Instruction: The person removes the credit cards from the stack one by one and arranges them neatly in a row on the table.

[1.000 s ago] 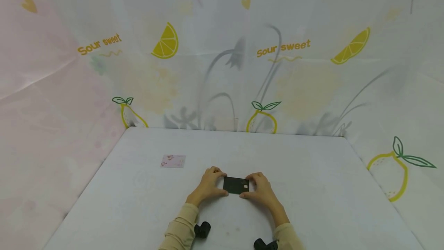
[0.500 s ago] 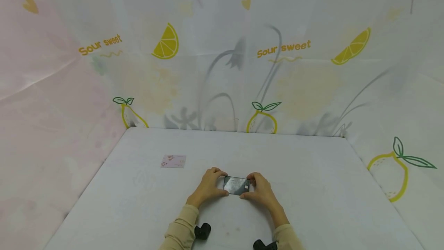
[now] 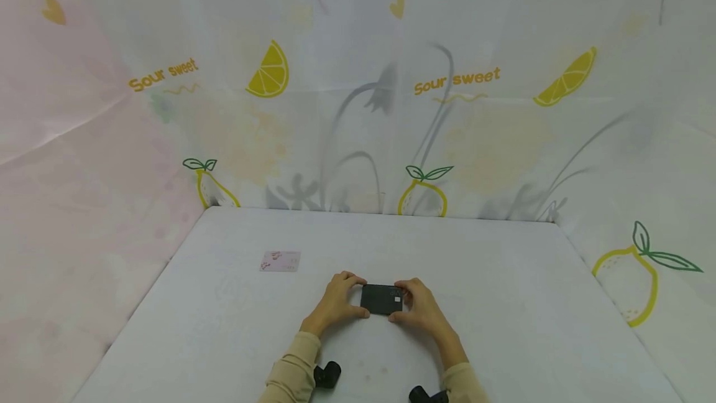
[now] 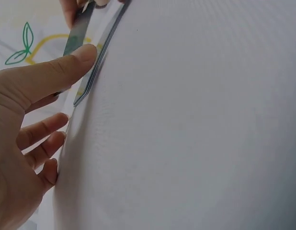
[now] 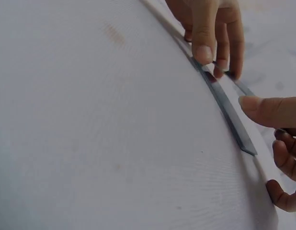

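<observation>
A black bank card (image 3: 379,299) with a small pale chip near its right end lies between my two hands in the head view. My left hand (image 3: 337,297) pinches its left end, thumb at the near edge and fingers at the far edge. At the right end my right hand (image 3: 419,306) pinches it the same way. Both wrist views show the held card (image 5: 240,85) raised above a thin flat stack (image 5: 229,115) with dark edges on the table. From above, the card covers this stack.
A pink patterned card (image 3: 279,261) lies on the white table (image 3: 492,272), beyond my left hand and to its left. Behind the table hangs a lemon-print cloth (image 3: 347,129). Black wrist devices (image 3: 328,375) sit by both sleeves.
Half a second ago the card's face caught a bright glare; now it looks dark again, as it did one second ago. Both hands have stayed nearly in place.
</observation>
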Tool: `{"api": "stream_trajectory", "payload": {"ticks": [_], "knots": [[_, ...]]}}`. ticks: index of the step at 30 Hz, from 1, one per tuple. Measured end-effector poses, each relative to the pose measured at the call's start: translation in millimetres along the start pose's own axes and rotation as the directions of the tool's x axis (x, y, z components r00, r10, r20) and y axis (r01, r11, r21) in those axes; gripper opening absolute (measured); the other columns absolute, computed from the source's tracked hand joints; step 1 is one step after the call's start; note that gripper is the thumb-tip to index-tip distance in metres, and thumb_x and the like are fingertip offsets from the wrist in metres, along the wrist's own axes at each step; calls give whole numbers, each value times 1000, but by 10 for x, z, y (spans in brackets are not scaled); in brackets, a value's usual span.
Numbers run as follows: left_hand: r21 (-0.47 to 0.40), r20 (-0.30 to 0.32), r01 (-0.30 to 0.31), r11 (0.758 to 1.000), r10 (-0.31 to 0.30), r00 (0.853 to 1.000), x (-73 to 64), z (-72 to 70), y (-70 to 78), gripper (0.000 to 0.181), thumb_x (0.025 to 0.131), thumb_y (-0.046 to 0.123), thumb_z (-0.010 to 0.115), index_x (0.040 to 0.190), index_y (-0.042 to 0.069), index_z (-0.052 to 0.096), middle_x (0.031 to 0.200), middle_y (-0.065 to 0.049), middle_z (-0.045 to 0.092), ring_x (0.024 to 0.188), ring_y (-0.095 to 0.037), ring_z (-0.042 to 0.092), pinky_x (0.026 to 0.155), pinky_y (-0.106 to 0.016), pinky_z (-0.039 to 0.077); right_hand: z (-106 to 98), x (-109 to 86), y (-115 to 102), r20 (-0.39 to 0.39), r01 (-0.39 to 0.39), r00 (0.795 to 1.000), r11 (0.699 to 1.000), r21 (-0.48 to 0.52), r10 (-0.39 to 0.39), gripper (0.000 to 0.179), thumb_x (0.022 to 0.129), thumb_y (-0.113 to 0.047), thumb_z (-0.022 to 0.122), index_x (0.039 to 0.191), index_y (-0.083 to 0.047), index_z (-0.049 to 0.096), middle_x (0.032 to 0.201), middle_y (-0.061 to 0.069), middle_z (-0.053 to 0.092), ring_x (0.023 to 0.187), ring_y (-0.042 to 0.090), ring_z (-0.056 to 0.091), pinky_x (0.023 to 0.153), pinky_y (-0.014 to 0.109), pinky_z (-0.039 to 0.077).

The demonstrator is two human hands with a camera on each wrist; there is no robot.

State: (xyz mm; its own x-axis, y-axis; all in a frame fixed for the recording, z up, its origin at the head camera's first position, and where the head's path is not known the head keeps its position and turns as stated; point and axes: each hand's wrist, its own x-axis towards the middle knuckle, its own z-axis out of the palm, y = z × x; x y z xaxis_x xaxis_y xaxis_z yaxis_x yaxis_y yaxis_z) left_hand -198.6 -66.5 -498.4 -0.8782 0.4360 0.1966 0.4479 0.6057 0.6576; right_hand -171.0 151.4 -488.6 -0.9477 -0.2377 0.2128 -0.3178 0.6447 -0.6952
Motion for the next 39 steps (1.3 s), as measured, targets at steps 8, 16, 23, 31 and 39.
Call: {"api": "stream_trajectory", "payload": {"ticks": [8,16,23,31,39], "knots": [[-12,-27,-71,997,70,997,23,-97,-1,59,63,22,87,111,0,63,106,-12,63,92,-25,54,81,-40,45,-73,44,18,38,75,996,996,56,-77,58,67,-16,85,116,5,60,95,7,56,83,22,54,74,33,47],[-4,-51,-103,995,102,993,108,-266,40,55,61,18,88,108,-1,65,101,-11,66,96,-27,56,87,-42,44,-117,112,-41,15,59,998,996,60,-60,63,68,-19,84,120,6,60,102,7,59,88,23,57,74,33,48],[19,-64,-131,991,132,989,144,-389,36,55,61,18,88,107,-2,65,101,-12,66,97,-28,56,89,-44,44,-106,202,-102,-9,44,999,997,62,-43,64,66,-20,86,119,4,61,103,8,61,90,26,59,78,43,49],[37,-44,-120,992,122,992,198,-518,-15,56,61,18,87,109,-1,65,102,-11,65,97,-28,56,88,-44,44,-66,320,-143,-16,54,998,995,84,-53,62,66,-22,86,117,4,62,102,9,61,90,26,59,79,44,49],[44,-29,-87,995,88,996,260,-656,-76,55,62,16,87,109,-2,65,103,-12,65,99,-29,55,90,-45,43,-2,467,-188,-7,59,998,994,92,-59,62,67,-22,85,118,3,62,101,9,62,89,25,60,78,41,49]]}}
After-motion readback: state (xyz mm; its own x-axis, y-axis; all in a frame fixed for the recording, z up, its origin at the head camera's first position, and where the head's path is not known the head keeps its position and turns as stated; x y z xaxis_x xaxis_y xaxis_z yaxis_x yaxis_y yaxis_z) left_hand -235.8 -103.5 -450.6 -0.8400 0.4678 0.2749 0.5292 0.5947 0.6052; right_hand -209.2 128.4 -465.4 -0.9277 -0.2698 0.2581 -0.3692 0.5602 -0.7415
